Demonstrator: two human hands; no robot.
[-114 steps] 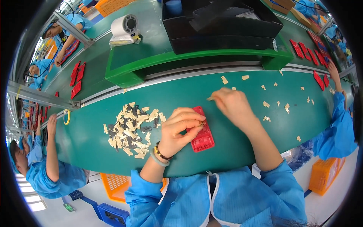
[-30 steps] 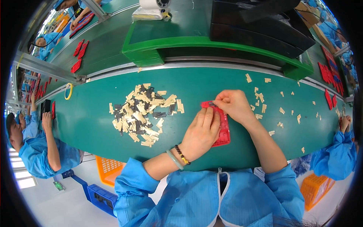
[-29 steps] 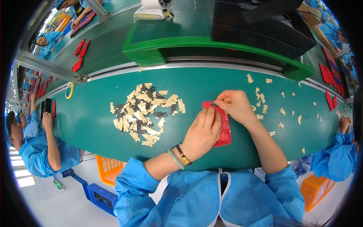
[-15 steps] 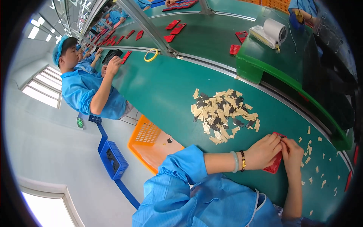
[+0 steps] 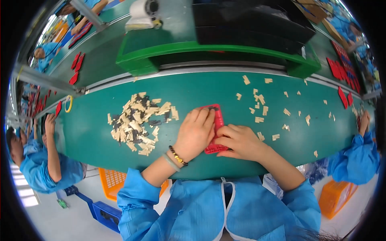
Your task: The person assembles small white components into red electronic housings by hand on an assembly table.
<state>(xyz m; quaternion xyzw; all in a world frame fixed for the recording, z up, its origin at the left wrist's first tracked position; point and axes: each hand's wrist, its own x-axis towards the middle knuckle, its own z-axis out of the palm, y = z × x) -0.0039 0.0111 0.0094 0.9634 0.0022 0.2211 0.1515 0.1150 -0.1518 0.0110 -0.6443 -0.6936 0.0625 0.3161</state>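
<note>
A red, flat rectangular plastic frame [image 5: 218, 119] lies lengthwise on the green table in front of me, with a dark piece at its far end. My left hand [image 5: 196, 129] covers its left side, fingers bent over the upper part; the fingertips hide what they press on. From the right, my right hand [image 5: 242, 142] grips the frame's lower half with curled fingers. Left of my hands is a heap of cream and black small flat pieces [image 5: 136, 120]. More cream pieces [image 5: 259, 119] lie scattered to the right.
Beyond the table's metal rail stands a green raised shelf [image 5: 177, 49] bearing a black box [image 5: 249, 24] and a white roll [image 5: 140, 8]. Co-workers sit on both sides. A yellow tape ring [image 5: 68, 104] lies far left; an orange basket [image 5: 110, 182] stands below the table edge.
My view has swung right, so the frame and hands now appear near the middle. My right hand has shifted from the frame's far end down to its lower right side.
</note>
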